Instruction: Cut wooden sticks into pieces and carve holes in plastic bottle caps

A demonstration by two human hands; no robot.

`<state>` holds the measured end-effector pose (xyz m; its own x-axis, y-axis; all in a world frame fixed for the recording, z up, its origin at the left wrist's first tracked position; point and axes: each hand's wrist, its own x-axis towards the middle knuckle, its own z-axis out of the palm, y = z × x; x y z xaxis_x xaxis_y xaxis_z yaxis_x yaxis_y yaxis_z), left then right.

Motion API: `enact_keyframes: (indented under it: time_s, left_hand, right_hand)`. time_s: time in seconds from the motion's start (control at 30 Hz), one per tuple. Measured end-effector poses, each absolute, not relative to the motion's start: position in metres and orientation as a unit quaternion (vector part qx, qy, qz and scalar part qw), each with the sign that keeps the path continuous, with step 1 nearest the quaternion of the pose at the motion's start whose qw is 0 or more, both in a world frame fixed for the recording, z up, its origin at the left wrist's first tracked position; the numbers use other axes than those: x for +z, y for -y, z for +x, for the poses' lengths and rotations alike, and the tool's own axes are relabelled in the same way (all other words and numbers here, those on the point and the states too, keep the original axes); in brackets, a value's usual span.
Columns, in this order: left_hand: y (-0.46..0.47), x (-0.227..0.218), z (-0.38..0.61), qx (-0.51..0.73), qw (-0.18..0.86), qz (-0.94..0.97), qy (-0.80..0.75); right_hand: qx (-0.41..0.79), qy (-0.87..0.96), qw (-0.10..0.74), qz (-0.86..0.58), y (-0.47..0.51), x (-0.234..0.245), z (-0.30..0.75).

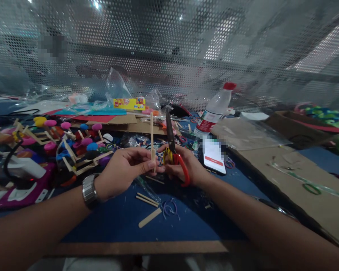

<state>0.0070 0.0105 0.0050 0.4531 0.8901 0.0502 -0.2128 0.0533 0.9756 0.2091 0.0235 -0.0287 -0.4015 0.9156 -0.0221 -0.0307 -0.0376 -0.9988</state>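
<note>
**Stick and scissors held upright at frame centre**

Both forearms are extended from the lower corners of the frame and meet at its centre, above the blue bench point(115, 222). The left hand point(124, 171), with a metal wristwatch point(89, 190) on its wrist, is closed in a pinch on a thin wooden stick point(151, 135), which is held upright. The right hand point(186, 169) is wrapped around the red and yellow handles of a pair of scissors point(171, 141), whose dark blades are pointed upward just right of the stick.

The stick's lower end is covered by the left fingertips. The scissor loops are partly hidden by the right hand, and it cannot be told whether the blades are parted. Loose craft sticks point(148, 218) are seen on the bench below the hands. A phone point(214, 156) lies just right of them, its screen blurred.
</note>
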Motion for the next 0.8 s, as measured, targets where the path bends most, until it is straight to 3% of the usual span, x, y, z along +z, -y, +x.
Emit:
enact_keyframes:
  time_s: [0.27,0.8]
  left_hand:
    - [-0.011,0.006,0.008,0.427,0.644,0.529,-0.351]
    - [-0.018,0.004,0.006,0.487,0.585,0.511,-0.399]
  right_hand:
    - [0.658,0.561,0.368,-0.341,-0.02,-0.035,0.211]
    - [0.659,0.501,0.451,-0.336,-0.011,-0.025,0.211]
